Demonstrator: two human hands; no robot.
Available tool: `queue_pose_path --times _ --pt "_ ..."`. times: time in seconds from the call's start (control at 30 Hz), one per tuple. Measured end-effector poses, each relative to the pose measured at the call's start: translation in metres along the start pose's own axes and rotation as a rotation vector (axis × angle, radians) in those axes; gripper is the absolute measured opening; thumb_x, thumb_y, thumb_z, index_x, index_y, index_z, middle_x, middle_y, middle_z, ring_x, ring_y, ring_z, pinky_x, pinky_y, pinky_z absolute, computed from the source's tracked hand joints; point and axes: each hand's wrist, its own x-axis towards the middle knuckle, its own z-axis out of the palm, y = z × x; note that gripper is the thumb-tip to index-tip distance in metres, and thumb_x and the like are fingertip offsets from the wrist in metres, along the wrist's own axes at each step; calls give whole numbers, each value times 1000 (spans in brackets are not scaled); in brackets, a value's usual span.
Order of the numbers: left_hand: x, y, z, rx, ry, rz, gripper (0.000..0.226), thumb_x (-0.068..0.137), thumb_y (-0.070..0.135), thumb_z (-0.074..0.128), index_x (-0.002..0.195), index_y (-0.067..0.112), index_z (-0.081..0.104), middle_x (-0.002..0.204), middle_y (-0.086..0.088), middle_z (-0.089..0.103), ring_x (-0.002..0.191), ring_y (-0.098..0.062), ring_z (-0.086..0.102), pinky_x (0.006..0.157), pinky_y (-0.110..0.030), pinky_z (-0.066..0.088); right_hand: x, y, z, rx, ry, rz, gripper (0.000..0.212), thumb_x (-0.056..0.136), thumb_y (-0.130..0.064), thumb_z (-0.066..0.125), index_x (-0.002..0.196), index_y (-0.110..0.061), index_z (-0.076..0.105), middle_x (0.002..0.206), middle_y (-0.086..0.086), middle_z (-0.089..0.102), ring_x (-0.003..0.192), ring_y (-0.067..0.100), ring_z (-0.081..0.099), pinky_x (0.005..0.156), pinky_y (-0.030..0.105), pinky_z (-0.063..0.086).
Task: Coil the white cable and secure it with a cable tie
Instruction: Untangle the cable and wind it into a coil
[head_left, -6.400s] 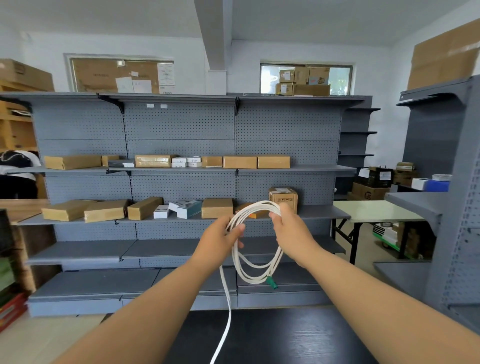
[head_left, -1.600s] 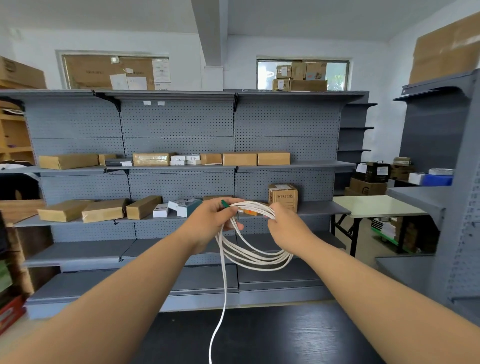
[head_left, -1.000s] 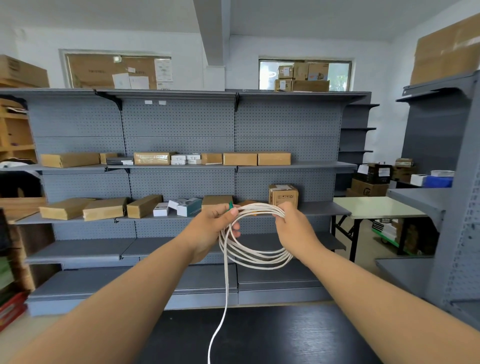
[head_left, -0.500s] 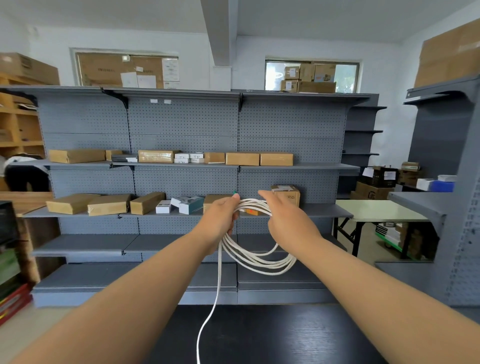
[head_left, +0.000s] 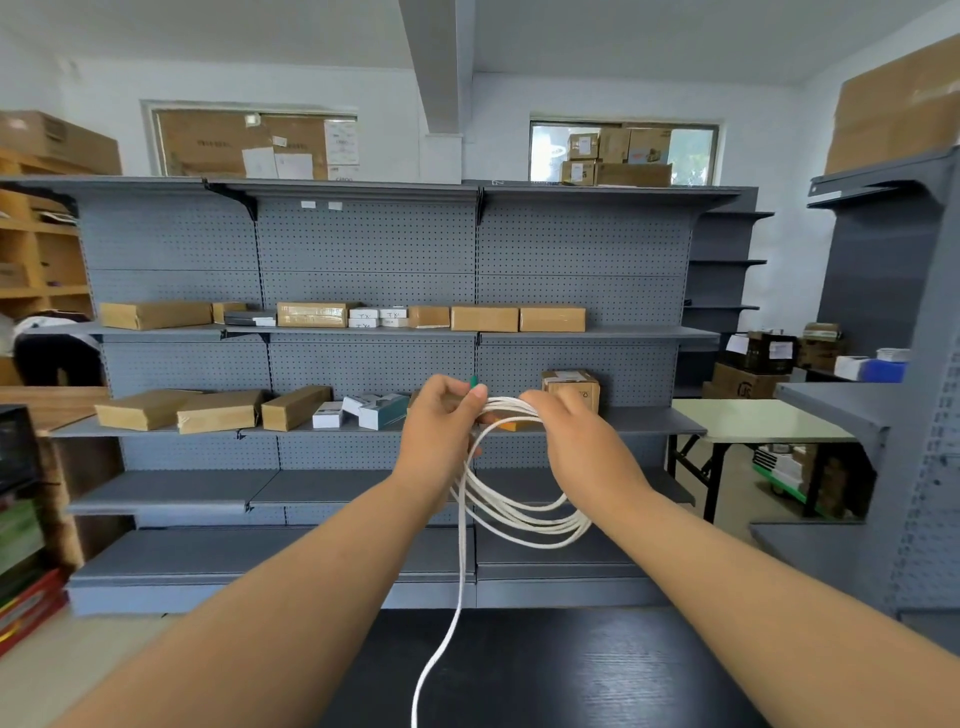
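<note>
White cable (head_left: 519, 522) up at chest height, held out in front of the person, gathered into a bundle of several loops! The loops sag in a loose oval below both hands, over the far edge of the black table (head_left: 571, 670).

From the head camera: the left hand (head_left: 439, 431) is closed around the top of the coil, fingers curled over the strands, and a small green connector (head_left: 473, 381) pokes up just above its fingertips. The right hand (head_left: 576, 441) sits just beside it, to the right, its fingers also curled over the top of the bundle, gripping the same strands. The two hands are nearly touching.

One free strand drops from under the left hand, runs straight down past the coil, curves left across the near part of the table and leaves the bottom of the picture.

Beyond the hands stands grey pegboard shelving (head_left: 363, 249), with brown parcels (head_left: 483, 318) lined along a middle shelf. A small cardboard box (head_left: 571, 387) peeks out just behind the right hand. Far right, a pale folding table (head_left: 748, 418).
</note>
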Motion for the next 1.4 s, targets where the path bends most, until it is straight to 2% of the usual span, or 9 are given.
queue_pose_path --times 0.27,0.37,0.43,0.57,0.83,0.97,1.1,1.2,1.4 --pt "2 1 -5 68 -92 -9 22 92 23 57 72 15 61 57 2 57 37 -1 42 40 -16 37 2 -4 3 -48 13 -3 47 96 -8 40 141 -21 36 119 11 48 96 34 54 66 40 42" --pt "6 0 -9 87 -155 -40 21 91 23 58 73 13 63 65 -6 56 36 -2 40 38 -16 36 1 -7 4 -114 20 -65 59 86 -5 60 140 -21 43 93 10 55 65 31 55 46 30 31" --pt "7 2 -12 101 -195 -54 22 91 23 59 72 12 64 67 -8 55 36 -3 40 39 -15 36 2 -6 6 -161 48 -94 66 80 -1 65 139 -21 44 82 7 51 53 24 39 41 27 22" --pt "9 5 -17 110 -252 -66 23 91 22 58 72 10 65 60 -3 54 36 -2 41 39 -15 38 2 -9 6 -141 -74 -26 63 95 -4 40 148 -31 21 96 4 35 73 21 36 58 34 33" --pt "7 -3 -16 176 -309 -36 23 96 28 47 78 20 59 76 2 58 40 -3 44 54 -23 36 7 -15 8 -109 -91 59 50 93 0 37 137 -24 38 108 10 42 75 31 46 60 37 34" --pt "3 -6 -15 246 -354 55 7 89 32 59 93 27 60 85 9 59 62 3 54 60 -10 43 9 -15 11 -90 -79 72 48 93 -2 39 135 -23 40 103 7 41 79 31 50 62 37 38" --pt "5 -13 -18 498 -410 147 53 73 33 77 118 28 48 97 14 56 83 2 53 71 -10 41 10 -15 10 -113 -127 98 53 91 0 43 138 -22 36 113 10 42 91 33 53 67 38 40" --pt "9 -17 -18 664 -389 284 45 84 30 67 125 22 50 107 6 60 88 -3 54 70 -7 37 8 -13 10 -121 -126 86 52 92 -1 41 138 -23 36 114 9 42 89 33 53 64 35 37" --pt "10 -12 -12 900 -316 369 27 97 25 46 116 13 60 88 -11 64 76 -22 57 75 -33 44 9 -11 10 -110 -175 74 39 97 -5 37 132 -20 38 121 8 42 82 32 51 60 37 32"
